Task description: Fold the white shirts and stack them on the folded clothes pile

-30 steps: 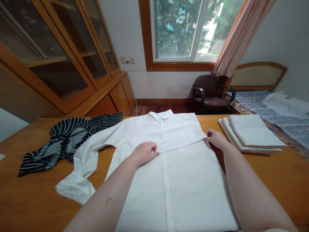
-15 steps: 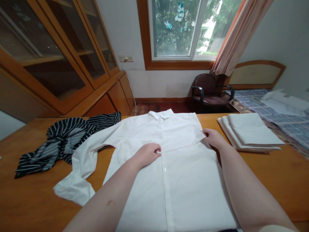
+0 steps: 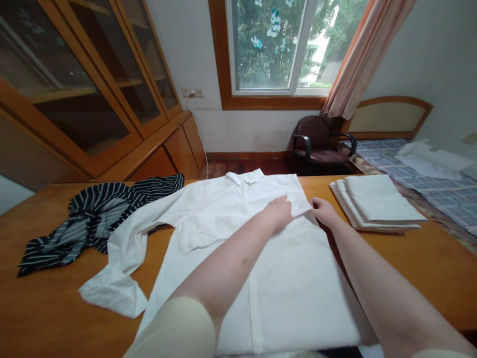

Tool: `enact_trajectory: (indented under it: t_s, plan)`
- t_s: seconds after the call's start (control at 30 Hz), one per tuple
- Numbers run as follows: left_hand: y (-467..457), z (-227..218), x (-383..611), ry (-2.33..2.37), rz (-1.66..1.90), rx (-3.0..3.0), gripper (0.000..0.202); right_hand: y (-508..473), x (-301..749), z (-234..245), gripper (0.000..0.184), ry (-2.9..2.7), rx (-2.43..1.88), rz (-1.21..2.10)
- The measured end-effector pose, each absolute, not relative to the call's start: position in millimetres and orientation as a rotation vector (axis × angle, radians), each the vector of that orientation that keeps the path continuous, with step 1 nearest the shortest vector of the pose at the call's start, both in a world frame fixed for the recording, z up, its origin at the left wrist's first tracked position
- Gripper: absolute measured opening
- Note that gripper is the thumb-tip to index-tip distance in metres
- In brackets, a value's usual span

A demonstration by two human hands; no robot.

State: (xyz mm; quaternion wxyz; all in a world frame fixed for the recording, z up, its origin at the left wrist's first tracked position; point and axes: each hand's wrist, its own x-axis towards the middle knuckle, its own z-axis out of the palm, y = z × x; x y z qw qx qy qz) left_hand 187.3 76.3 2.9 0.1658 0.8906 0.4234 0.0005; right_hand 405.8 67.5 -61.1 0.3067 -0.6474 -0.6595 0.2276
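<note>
A white button-up shirt (image 3: 283, 278) lies spread on the wooden table, its collar toward the far edge and one sleeve (image 3: 128, 248) stretched out to the left. The other sleeve seems folded across the chest. Over that folded layer is my left hand (image 3: 279, 213), its fingers curled down on the cloth near the layer's lower edge; the fingertips are partly hidden. At the shirt's right side my right hand (image 3: 323, 212) pinches the corner of the folded layer. Both forearms cross above the shirt front.
Black striped cloth (image 3: 89, 219) lies crumpled on the table (image 3: 48, 308) at left, partly beneath the sleeve. To the right sits a stack of folded white cloth (image 3: 380, 199). Beyond the table are a glass-door cabinet (image 3: 137, 134), a dark armchair (image 3: 316, 139) and a bed (image 3: 421, 174).
My left hand has moved right across the chest, from the middle toward my right hand. The right hand still holds the corner of the cloth. The view has shifted slightly.
</note>
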Motion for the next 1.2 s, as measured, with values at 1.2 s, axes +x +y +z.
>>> enact_trajectory:
  t_s: [1.2]
  plan:
    - [88.8,-55.6,229.5,1.070,0.267,2.691,0.071,53.6,425.3,-48.9,0.030,-1.823,-1.897,0.604]
